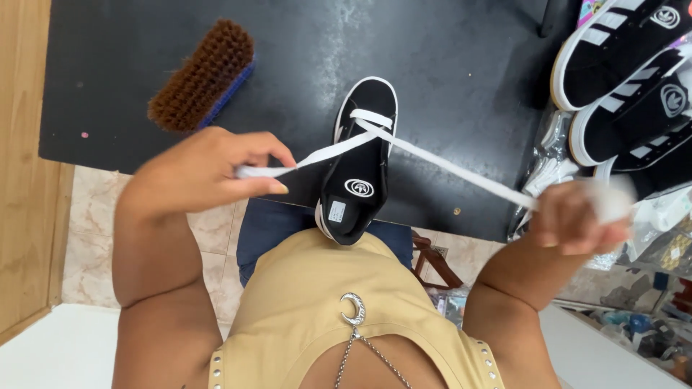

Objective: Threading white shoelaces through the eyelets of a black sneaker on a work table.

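A black sneaker with a white sole (360, 155) stands on the edge of a black table (447, 65), toe pointing away from me and heel against my body. A flat white shoelace (432, 162) is threaded through its front eyelets and runs out to both sides. My left hand (205, 169) pinches the left end of the lace, drawn out to the left of the shoe. My right hand (577, 220) grips the right end, pulled out to the lower right; it is blurred.
A brown-bristled brush with a blue back (202, 75) lies on the table at the far left. Several black sneakers with white stripes (634, 72) are piled at the right edge, over plastic bags. A wooden wall panel (21, 166) is at left, tiled floor below.
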